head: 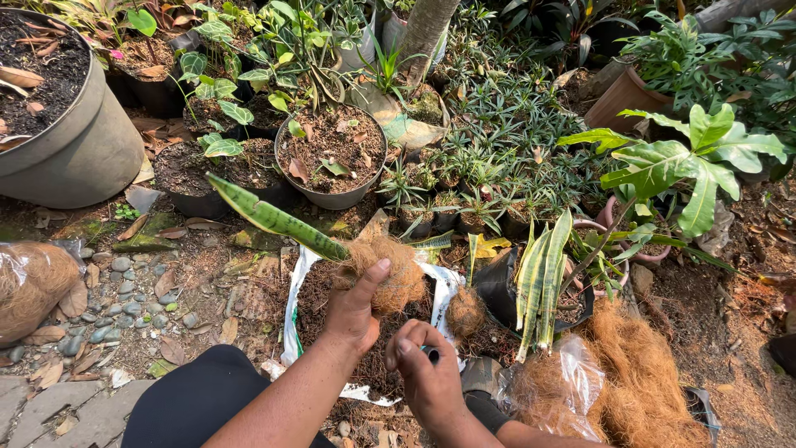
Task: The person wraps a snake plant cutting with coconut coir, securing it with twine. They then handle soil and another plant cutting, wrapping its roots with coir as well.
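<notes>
The left hand (355,309) clasps a snake plant cutting (274,220) at its fibre-wrapped root ball (391,270), leaf angled up and away, keeping the wrap above the open soil bag (303,290). Just below, the right hand (427,377) pinches closed on a small dark object (432,354) that cannot be made out.

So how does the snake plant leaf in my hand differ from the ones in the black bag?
The held leaf is single, tilted nearly flat, its base wrapped in coir, gripped by the left hand. The bagged leaves are several, upright, in a black bag. Both are striped green.
</notes>
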